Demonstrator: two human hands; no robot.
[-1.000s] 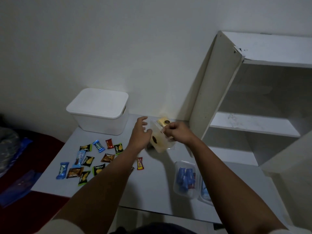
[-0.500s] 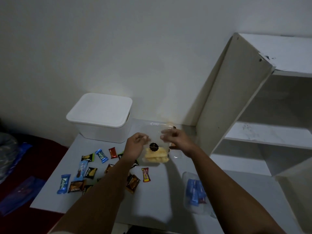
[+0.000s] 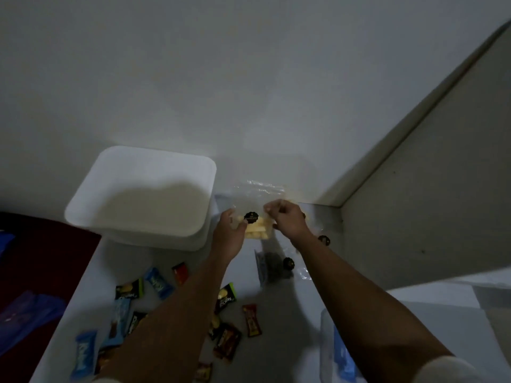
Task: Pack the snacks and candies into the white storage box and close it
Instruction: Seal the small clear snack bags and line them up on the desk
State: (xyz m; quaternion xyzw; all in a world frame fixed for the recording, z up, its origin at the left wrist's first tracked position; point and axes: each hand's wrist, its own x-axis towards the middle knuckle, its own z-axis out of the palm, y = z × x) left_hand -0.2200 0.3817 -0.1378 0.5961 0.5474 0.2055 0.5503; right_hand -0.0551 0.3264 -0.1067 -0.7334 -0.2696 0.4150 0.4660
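1. I see a clear plastic bag of pale yellow snacks with a round black sticker [image 3: 255, 226] held up in the air, between the two hands and just right of the box.
2. My left hand [image 3: 229, 233] pinches the bag's left side. My right hand [image 3: 286, 221] has its fingers curled on the bag's right side and grips it there.
3. The white plastic storage box with a flat lid [image 3: 141, 194] sits at the back of the white table [image 3: 293, 313], against the wall. Its lid is on.
4. Under the right arm lie two more clear bags with black stickers. One holds something dark [image 3: 273, 268]. The other [image 3: 322, 240] is mostly hidden by the arm, so I cannot tell what is in it.
5. Small wrapped candies [image 3: 157, 283] lie spread on the table near me. I count about twelve: some blue, some black and yellow, some red, some brown. My left arm covers a few, so the count is not sure.
6. A clear plastic tub with blue packs inside [image 3: 341, 357] sits at the bottom right. My right arm hides part of it.
7. A white shelf panel [image 3: 414, 194] leans up on the right.
8. A dark red cloth [image 3: 41, 258] and a blue plastic bag [image 3: 25, 316] are at the left. It is dim and blurry there.
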